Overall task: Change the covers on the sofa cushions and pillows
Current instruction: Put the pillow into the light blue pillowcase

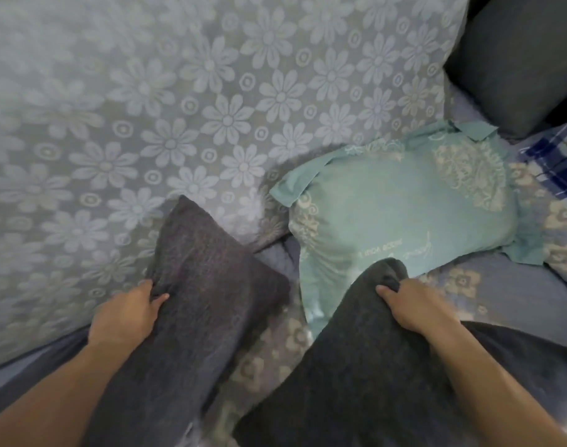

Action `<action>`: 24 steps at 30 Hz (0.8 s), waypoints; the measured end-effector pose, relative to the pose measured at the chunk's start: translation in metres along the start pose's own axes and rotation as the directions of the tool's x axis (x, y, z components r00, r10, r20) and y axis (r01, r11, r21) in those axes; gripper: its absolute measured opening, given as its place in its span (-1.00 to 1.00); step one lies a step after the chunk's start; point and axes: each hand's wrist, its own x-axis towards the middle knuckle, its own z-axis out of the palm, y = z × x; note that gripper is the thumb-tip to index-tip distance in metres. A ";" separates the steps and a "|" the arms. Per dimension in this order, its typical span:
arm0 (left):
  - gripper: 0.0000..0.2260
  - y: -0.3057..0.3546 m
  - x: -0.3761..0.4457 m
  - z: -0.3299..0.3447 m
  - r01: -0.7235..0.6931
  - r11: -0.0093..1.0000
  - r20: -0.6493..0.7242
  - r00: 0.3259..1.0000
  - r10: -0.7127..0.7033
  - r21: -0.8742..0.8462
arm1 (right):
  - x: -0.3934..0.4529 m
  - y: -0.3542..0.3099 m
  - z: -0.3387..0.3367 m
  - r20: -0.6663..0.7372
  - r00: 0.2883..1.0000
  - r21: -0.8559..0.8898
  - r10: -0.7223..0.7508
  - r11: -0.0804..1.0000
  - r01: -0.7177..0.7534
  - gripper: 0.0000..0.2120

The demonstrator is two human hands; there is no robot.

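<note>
A dark grey cover [205, 285] is stretched between both hands over the sofa seat. My left hand [130, 312] grips its left edge, just below a raised corner. My right hand [414, 306] holds a bunched fold of the same dark fabric [350, 366] on the right. A teal pillow [404, 214] with pale ornament lies on the seat beyond my right hand, partly hidden by the grey fabric. A large cushion [179, 108] in a grey-blue daisy cover stands behind, filling the upper left.
A dark grey cushion [520, 59] sits at the top right corner. A blue-and-white checked cloth [559, 162] lies at the right edge. The seat [488, 285] is covered in lilac fabric with pale flowers.
</note>
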 end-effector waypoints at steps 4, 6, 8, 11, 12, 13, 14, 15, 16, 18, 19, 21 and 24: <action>-0.73 -0.094 -0.037 -0.011 -0.026 1.000 0.020 0.999 0.026 0.008 | -0.075 -0.095 -0.025 -0.012 0.986 0.015 -0.164 0.986 0.164 -0.46; -0.74 -0.149 -0.058 -0.017 -0.067 0.997 0.005 0.998 0.067 0.026 | -0.119 -0.153 -0.029 -0.037 0.974 0.012 -0.225 0.974 0.225 -0.45; -0.73 -0.218 -0.079 -0.019 -0.094 0.994 0.034 0.995 0.092 0.054 | -0.160 -0.212 -0.023 -0.069 0.963 0.006 -0.260 0.965 0.261 -0.45; -0.71 -0.313 -0.103 -0.021 -0.116 0.989 0.072 0.991 0.109 0.097 | -0.204 -0.280 -0.016 -0.169 0.946 0.056 -0.275 0.956 0.288 -0.45; -0.71 -0.331 -0.105 -0.018 -0.155 0.982 0.046 0.988 0.151 0.109 | -0.213 -0.286 -0.016 -0.198 0.948 0.081 -0.251 0.959 0.271 -0.44; -0.72 -0.383 -0.114 -0.024 -0.129 0.981 0.004 0.992 0.129 0.144 | -0.227 -0.319 -0.003 -0.235 0.933 0.080 -0.272 0.951 0.298 -0.43; -0.74 -0.408 -0.112 -0.022 -0.147 0.979 -0.056 0.986 0.156 0.143 | -0.237 -0.327 0.003 -0.264 0.930 0.088 -0.254 0.954 0.286 -0.41; -0.76 -0.447 -0.112 -0.022 -0.123 0.980 -0.123 0.982 0.142 0.155 | -0.247 -0.347 0.015 -0.301 0.916 0.065 -0.267 0.952 0.299 -0.38; -0.76 -0.473 -0.105 -0.020 -0.134 0.978 -0.186 0.969 0.163 0.157 | -0.253 -0.356 0.024 -0.331 0.907 0.039 -0.260 0.957 0.288 -0.36; -0.78 -0.520 -0.092 -0.012 -0.145 0.963 -0.167 0.968 0.185 0.227 | -0.258 -0.375 0.045 -0.377 0.884 -0.011 -0.275 0.956 0.292 -0.32; -0.85 -0.534 -0.085 -0.006 -0.124 0.955 -0.112 0.981 0.159 0.269 | -0.256 -0.387 0.054 -0.407 0.870 -0.027 -0.279 0.955 0.294 -0.33; -0.76 -0.541 -0.071 0.016 0.018 0.967 0.027 0.999 -0.026 0.253 | -0.255 -0.399 0.059 -0.444 0.858 0.004 -0.259 0.957 0.290 -0.35; -0.33 -0.520 -0.060 0.046 0.387 0.918 0.419 0.850 -0.318 -0.088 | -0.251 -0.414 0.060 -0.462 0.847 0.034 -0.264 0.949 0.314 -0.43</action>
